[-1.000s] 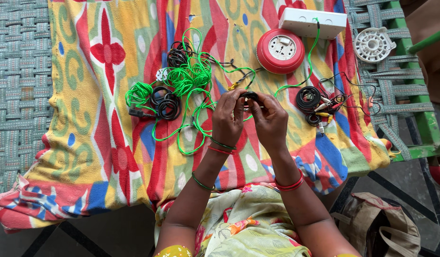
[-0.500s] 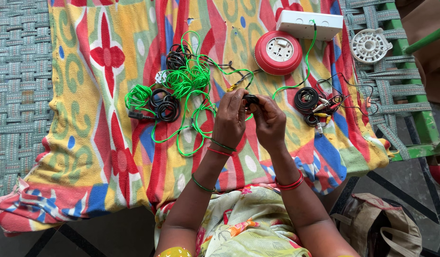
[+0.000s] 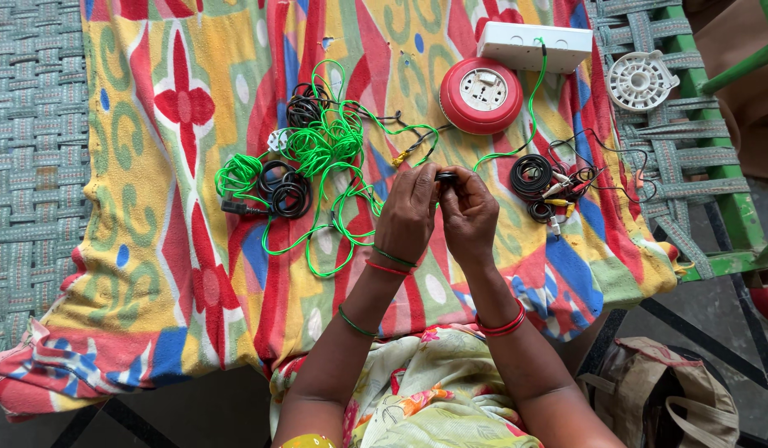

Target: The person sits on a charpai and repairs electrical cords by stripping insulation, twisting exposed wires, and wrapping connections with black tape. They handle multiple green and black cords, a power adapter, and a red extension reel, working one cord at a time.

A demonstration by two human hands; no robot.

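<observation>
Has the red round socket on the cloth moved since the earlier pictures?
No. The red round socket lies just below the white box, as before.

The small black part pinched between the left hand and right hand is mostly covered by fingertips; its kind cannot be told. Beyond the right hand, the white box runs past the top edge.

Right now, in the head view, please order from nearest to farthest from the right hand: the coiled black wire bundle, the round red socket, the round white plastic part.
From the right hand:
1. Coiled black wire bundle, just right of it.
2. Round red socket, above it.
3. Round white plastic part, far upper right, on the woven cot.
</observation>
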